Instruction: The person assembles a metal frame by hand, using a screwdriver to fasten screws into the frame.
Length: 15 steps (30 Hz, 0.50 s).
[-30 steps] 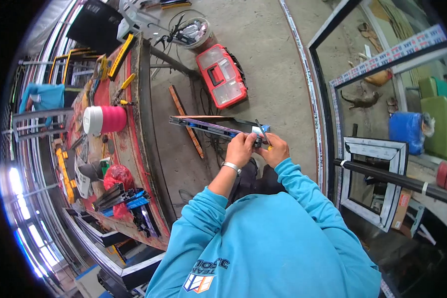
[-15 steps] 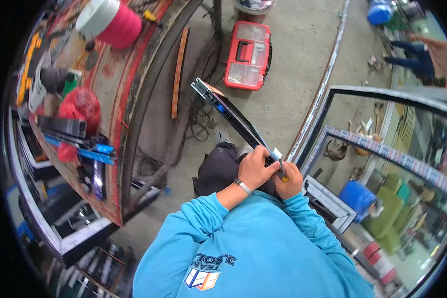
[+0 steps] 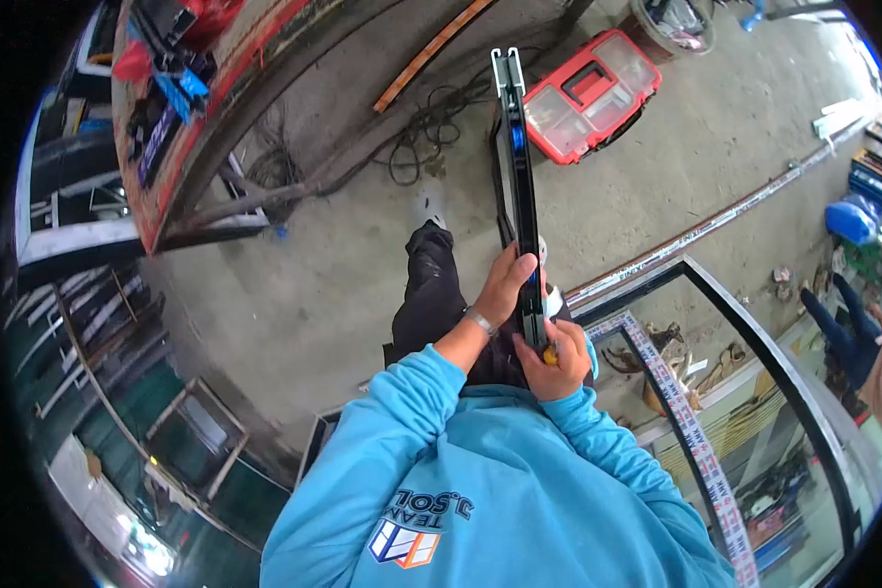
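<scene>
A long black metal profile (image 3: 525, 196) with a blue strip and a silver end points away from my body. My left hand (image 3: 506, 287) is closed around it, thumb on top, a watch band at the wrist. At the near end of the profile my right hand (image 3: 557, 365) is closed on a small tool with a yellow handle (image 3: 551, 355); most of the tool is hidden by the fingers. Its fingertips are beside the profile's end.
A red toolbox (image 3: 593, 95) lies beyond the profile, near a bucket (image 3: 671, 22). Cables (image 3: 416, 142) cross the floor. A worn table (image 3: 201, 147) stands at upper left, glazed frames (image 3: 745, 323) at right. Another person (image 3: 853, 338) is at far right.
The view has turned, and the profile now points nearly straight ahead instead of up to the left. Both hands remain on the work; my left hand still grips the profile.
</scene>
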### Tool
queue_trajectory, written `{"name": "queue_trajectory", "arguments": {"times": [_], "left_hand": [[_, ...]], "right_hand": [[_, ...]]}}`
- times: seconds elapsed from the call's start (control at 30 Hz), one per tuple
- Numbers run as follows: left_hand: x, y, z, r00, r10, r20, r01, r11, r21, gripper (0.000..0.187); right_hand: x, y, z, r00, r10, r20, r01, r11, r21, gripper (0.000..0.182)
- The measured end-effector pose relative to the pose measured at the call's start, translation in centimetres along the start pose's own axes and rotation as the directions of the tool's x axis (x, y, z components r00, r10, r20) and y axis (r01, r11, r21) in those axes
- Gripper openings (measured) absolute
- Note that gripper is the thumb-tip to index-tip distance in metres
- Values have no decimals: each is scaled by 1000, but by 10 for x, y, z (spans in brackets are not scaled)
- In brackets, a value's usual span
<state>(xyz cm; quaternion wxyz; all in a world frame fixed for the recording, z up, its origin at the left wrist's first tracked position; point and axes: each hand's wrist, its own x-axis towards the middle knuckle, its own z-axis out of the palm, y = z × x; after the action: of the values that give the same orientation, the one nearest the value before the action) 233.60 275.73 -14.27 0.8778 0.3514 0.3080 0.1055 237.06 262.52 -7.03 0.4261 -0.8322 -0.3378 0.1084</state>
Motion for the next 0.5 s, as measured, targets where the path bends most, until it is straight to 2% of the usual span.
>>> {"name": "queue_trajectory", "arguments": {"times": [0.03, 0.07, 0.13, 0.17, 0.23, 0.27, 0.4, 0.5], "left_hand": [[1, -9, 13, 994, 70, -85, -69, 998, 7, 44], [0, -20, 20, 991, 86, -103, -86, 996, 0, 44], [-4, -37, 31, 961, 212, -181, -178, 966, 187, 35], [-14, -43, 42, 943, 231, -238, -184, 961, 205, 34], [-29, -69, 52, 902, 316, -293, -281, 947, 157, 40], [-37, -79, 57, 902, 279, -329, -258, 960, 106, 46], [-55, -104, 77, 783, 359, -508, -412, 911, 9, 54], [-60, -106, 74, 751, 412, -517, -475, 880, 12, 51]], "right_hand": [[2, 6, -5, 1000, -25, 5, 25, 1000, -10, 47], [3, 11, -10, 998, -54, 11, 54, 998, -20, 47], [-6, 23, -23, 996, -81, 32, 82, 997, -15, 46], [-13, 32, -32, 991, -120, 64, 122, 992, -26, 46], [-27, 45, -50, 980, -134, 150, 137, 991, -10, 45], [-33, 50, -59, 975, -146, 168, 149, 989, -6, 45], [-31, 64, -80, 929, -200, 312, 207, 978, 11, 43], [-9, 73, -87, 815, -326, 478, 346, 937, 50, 44]]}}
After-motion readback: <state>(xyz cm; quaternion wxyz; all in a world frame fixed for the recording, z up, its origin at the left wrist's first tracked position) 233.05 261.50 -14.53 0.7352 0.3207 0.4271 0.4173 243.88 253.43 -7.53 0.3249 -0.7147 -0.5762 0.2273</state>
